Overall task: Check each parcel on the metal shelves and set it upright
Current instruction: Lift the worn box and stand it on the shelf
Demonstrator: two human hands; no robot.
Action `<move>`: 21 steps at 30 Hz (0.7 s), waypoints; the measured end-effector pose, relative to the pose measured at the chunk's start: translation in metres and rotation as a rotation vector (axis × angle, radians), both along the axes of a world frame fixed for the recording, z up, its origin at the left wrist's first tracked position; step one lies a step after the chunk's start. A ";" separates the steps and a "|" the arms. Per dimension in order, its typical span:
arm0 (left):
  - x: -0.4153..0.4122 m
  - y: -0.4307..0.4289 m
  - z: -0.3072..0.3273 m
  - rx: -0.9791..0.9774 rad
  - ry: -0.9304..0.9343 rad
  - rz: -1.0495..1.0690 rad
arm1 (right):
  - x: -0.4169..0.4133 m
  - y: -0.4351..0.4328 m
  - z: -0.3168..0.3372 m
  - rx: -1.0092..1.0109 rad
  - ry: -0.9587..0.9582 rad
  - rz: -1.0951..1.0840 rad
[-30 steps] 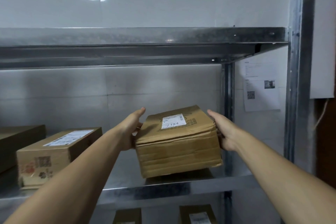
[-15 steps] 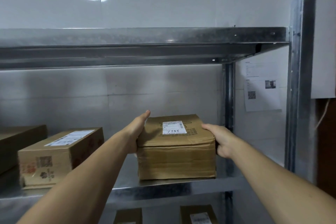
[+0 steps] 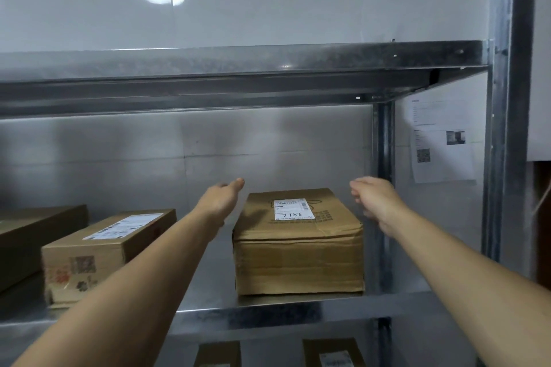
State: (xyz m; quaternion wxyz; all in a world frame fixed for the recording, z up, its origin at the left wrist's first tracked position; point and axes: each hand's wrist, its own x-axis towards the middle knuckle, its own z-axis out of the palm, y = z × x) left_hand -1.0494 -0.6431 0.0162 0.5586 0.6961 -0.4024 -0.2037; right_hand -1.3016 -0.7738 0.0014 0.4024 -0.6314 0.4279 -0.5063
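Now you are hovering your left hand (image 3: 222, 199) and right hand (image 3: 376, 202), relaxed and empty, just beside the parcel (image 3: 298, 250), which is sitting squarely at the shelf's (image 3: 268, 311) right end. The long box (image 3: 89, 250) to its left and the lower parcels (image 3: 334, 356) are probably awaiting checks.

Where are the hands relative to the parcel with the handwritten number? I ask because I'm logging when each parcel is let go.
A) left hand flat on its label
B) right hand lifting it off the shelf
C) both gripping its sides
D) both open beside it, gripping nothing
D: the left hand and right hand are open on either side of the parcel, with no fingers curled round it, and it sits flat on the shelf.
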 end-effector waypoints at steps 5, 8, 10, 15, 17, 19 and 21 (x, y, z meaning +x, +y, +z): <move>0.010 0.011 0.008 -0.203 -0.069 0.103 | 0.025 0.024 0.030 -0.223 -0.023 0.018; 0.012 0.020 0.009 -0.234 -0.090 0.102 | 0.056 0.043 0.040 -0.238 -0.031 0.147; 0.017 0.030 0.007 -0.243 -0.115 0.119 | 0.082 0.054 0.041 -0.218 -0.025 0.239; 0.046 0.082 0.003 -0.264 -0.140 0.228 | 0.161 0.092 0.025 -0.159 -0.027 0.454; 0.061 0.108 0.001 -0.268 -0.144 0.282 | 0.188 0.111 0.017 -0.132 -0.030 0.535; 0.079 0.140 -0.004 -0.265 -0.156 0.359 | 0.217 0.133 0.006 -0.104 -0.022 0.626; 0.097 0.170 -0.011 -0.241 -0.174 0.438 | 0.243 0.154 -0.003 -0.086 -0.016 0.694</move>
